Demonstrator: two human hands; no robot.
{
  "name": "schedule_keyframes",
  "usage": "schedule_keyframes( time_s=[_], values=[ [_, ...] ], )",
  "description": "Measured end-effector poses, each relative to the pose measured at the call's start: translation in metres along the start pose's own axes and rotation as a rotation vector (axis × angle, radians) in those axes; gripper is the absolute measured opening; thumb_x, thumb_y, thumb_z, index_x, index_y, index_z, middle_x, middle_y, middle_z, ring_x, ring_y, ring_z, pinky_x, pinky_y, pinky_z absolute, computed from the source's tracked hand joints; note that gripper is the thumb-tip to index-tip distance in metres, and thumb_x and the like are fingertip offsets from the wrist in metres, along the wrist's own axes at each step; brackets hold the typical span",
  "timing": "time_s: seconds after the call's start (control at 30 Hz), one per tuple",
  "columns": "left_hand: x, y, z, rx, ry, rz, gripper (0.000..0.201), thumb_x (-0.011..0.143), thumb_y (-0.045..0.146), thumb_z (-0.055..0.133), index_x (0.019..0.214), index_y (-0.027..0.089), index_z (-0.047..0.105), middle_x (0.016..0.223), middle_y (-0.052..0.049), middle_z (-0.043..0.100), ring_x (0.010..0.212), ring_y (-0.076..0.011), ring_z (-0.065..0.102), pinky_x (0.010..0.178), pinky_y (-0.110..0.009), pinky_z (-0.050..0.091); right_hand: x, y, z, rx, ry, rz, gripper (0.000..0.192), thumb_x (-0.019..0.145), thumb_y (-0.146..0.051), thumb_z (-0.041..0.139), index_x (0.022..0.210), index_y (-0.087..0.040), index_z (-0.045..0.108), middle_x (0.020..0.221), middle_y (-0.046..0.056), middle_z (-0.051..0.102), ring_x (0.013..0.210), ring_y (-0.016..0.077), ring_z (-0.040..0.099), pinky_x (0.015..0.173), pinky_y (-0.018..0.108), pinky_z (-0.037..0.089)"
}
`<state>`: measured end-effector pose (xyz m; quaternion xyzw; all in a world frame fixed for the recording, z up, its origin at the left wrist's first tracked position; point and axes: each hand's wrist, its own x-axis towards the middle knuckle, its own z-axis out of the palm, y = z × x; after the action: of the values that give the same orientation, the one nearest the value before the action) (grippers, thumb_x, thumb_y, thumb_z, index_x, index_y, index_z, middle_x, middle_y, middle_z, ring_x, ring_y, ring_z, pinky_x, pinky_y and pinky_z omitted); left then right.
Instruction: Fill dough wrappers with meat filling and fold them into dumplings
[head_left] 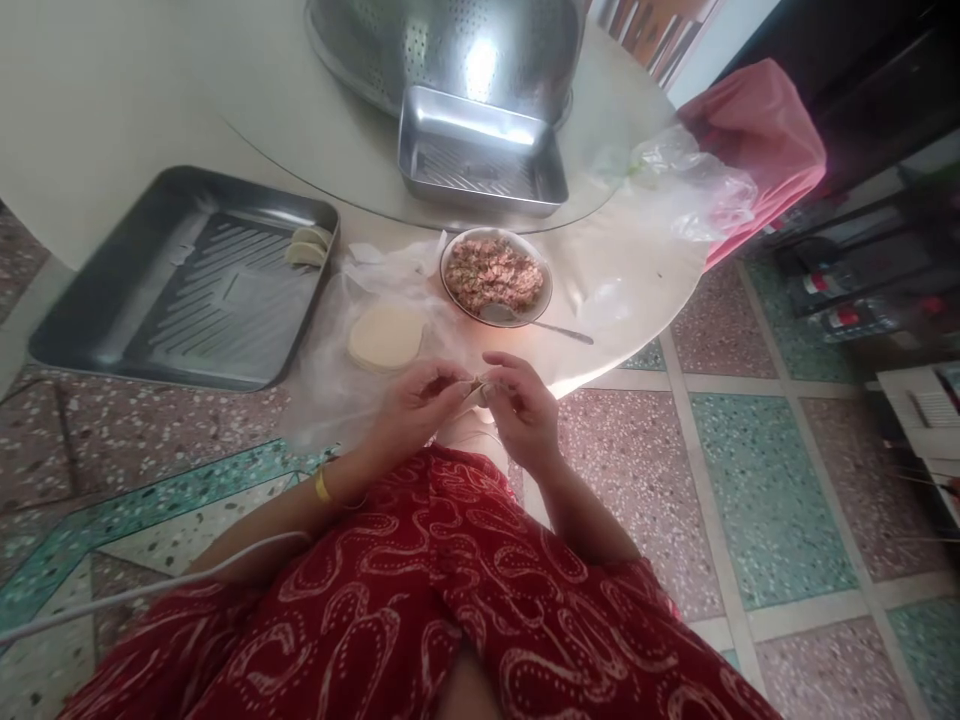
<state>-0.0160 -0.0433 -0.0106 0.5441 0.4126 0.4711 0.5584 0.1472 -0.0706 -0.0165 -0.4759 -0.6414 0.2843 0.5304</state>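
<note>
both hands (420, 405) (525, 410) pinch a dumpling (475, 391) above the table (622, 270).

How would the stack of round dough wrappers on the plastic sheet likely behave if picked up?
The stack of dough wrappers looks thin and pale, so a single sheet would probably flop and tear easily. Lying flat, the stack is unlikely to roll. Resting on the plastic sheet, it would probably slide if pushed.

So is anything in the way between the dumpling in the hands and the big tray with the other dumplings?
Nothing visible blocks it. The left hand and right hand pinch the dumpling at the table edge. Only the flat wrapper stack and crinkled plastic sheet lie low between it and the tray.
</note>
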Motion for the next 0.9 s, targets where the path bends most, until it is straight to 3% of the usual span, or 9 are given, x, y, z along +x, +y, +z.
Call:
schedule_keyframes(
  time_s=[0.27,0.57,0.7,0.9],
  values=[
    [0.005,0.001,-0.004,-0.05,0.001,-0.051,0.016,0.081,0.032,0.073,0.079,0.018,0.067,0.074,0.0,0.067,0.068,-0.0114,0.059,0.065,-0.023,0.049,0.013,-0.003,-0.003,-0.143,-0.087,-0.156,0.013,0.092,-0.016,0.059,0.099,-0.025,0.066,0.12,0.009,0.067,0.11,0.0204,0.07,0.08,0.037,0.066],
    [0.01,0.006,-0.003,-0.095,-0.014,-0.091,0.022,0.08,0.038,0.074,0.081,0.017,0.067,0.075,0.0,0.069,0.07,-0.0127,0.062,0.067,-0.025,0.052,0.016,0.0,-0.002,-0.12,-0.106,-0.131,0.016,0.092,-0.015,0.06,0.102,-0.027,0.062,0.119,0.007,0.068,0.113,0.0197,0.069,0.075,0.032,0.065],
    [0.01,0.008,-0.003,-0.12,-0.024,-0.108,0.022,0.08,0.038,0.074,0.081,0.017,0.066,0.073,0.001,0.067,0.066,-0.0117,0.061,0.066,-0.025,0.052,0.018,0.0,-0.003,-0.118,-0.129,-0.16,0.012,0.092,-0.015,0.061,0.098,-0.026,0.063,0.12,0.007,0.066,0.114,0.02,0.068,0.082,0.036,0.064],
    [0.007,0.007,-0.006,-0.086,-0.075,-0.03,0.017,0.085,0.036,0.07,0.085,0.019,0.069,0.079,-0.002,0.071,0.072,-0.014,0.063,0.068,-0.027,0.052,0.019,-0.003,-0.002,-0.109,-0.15,-0.166,0.01,0.092,-0.017,0.061,0.097,-0.026,0.061,0.116,0.006,0.067,0.115,0.0212,0.067,0.083,0.038,0.064]
  ],
)
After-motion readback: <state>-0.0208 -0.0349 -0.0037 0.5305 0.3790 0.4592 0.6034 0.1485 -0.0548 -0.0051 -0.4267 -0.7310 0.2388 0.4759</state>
